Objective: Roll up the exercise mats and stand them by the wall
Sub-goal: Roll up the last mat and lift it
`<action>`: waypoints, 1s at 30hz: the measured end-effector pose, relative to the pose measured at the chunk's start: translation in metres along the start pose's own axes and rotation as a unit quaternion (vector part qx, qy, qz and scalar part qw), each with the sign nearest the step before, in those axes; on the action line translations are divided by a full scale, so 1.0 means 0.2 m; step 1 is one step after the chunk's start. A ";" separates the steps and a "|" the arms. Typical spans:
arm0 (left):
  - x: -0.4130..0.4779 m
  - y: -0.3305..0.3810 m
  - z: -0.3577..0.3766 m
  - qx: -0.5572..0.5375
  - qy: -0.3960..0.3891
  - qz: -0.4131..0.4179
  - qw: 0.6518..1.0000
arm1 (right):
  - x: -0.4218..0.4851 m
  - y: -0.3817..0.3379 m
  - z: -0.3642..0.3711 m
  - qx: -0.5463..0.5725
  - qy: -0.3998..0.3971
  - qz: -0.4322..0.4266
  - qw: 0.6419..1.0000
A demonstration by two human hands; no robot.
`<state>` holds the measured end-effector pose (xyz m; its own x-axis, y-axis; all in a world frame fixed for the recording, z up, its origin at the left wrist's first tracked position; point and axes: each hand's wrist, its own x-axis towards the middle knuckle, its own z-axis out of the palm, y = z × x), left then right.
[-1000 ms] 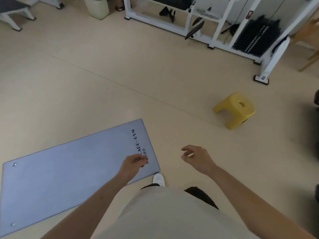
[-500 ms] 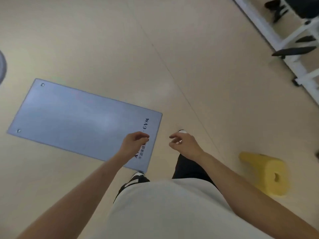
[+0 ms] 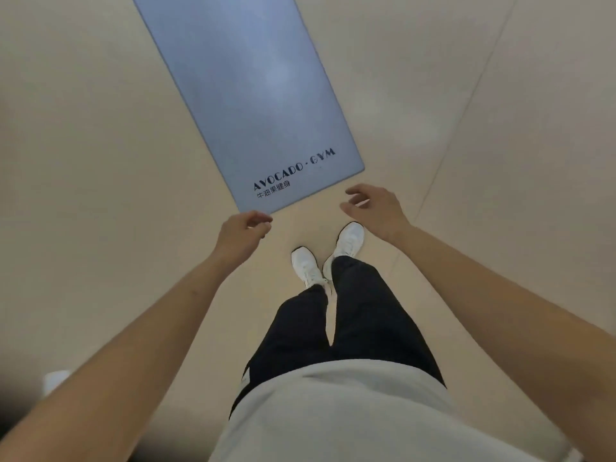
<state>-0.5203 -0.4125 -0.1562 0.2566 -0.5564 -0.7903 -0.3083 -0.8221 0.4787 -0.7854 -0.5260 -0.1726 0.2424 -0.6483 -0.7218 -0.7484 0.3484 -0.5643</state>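
Observation:
A blue-grey exercise mat point(image 3: 253, 95) lies flat and unrolled on the beige floor, running from the top edge down to its near short end, which carries dark "AVOCADO GYM" lettering. My left hand point(image 3: 241, 233) hovers just below the mat's near left corner, fingers loosely curled, holding nothing. My right hand point(image 3: 375, 206) hangs below the near right corner with relaxed, spread fingers, also holding nothing. Neither hand touches the mat.
My two white shoes point(image 3: 328, 258) stand on the floor just behind the mat's near end. A floor seam point(image 3: 463, 108) runs diagonally on the right. A small white object point(image 3: 55, 380) shows at the lower left edge.
The view swung so the mat now stretches straight ahead of me. The yellow stool and gym machines left the view. Both hands dropped to the mat's near end, the right one opening wider.

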 end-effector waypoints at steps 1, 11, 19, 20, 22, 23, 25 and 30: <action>0.05 -0.06 0.05 -0.008 0.008 -0.003 1.000 | 0.08 0.02 0.04 -0.012 -0.015 -0.013 1.000; 1.23 -0.87 0.70 0.026 0.035 0.004 0.999 | 1.25 0.72 0.72 -0.212 -0.107 -0.161 0.958; 2.37 -1.50 1.17 0.256 0.079 0.202 0.942 | 2.42 1.27 1.26 -0.379 -0.152 -0.352 0.842; 2.48 -1.58 1.21 0.282 0.094 0.228 0.927 | 2.53 1.34 1.32 -0.382 -0.141 -0.379 0.831; 2.68 -1.75 1.26 0.333 0.130 0.253 0.899 | 2.70 1.50 1.42 -0.384 -0.101 -0.420 0.816; 2.75 -1.82 1.28 0.341 0.160 0.265 0.888 | 2.76 1.58 1.46 -0.377 -0.073 -0.441 0.811; 2.86 -1.91 1.30 0.325 0.234 0.302 0.865 | 2.81 1.69 1.54 -0.354 -0.018 -0.480 0.803; 2.92 -1.98 1.41 0.338 0.380 0.372 0.777 | 2.84 1.83 1.64 -0.339 0.051 -0.528 0.777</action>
<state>-0.5057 -0.3773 -0.9154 0.1651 -0.9688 0.1851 -0.9745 -0.1313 0.1819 -0.7194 -0.5448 -0.9197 0.9180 -0.3929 0.0542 -0.3275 -0.8278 -0.4555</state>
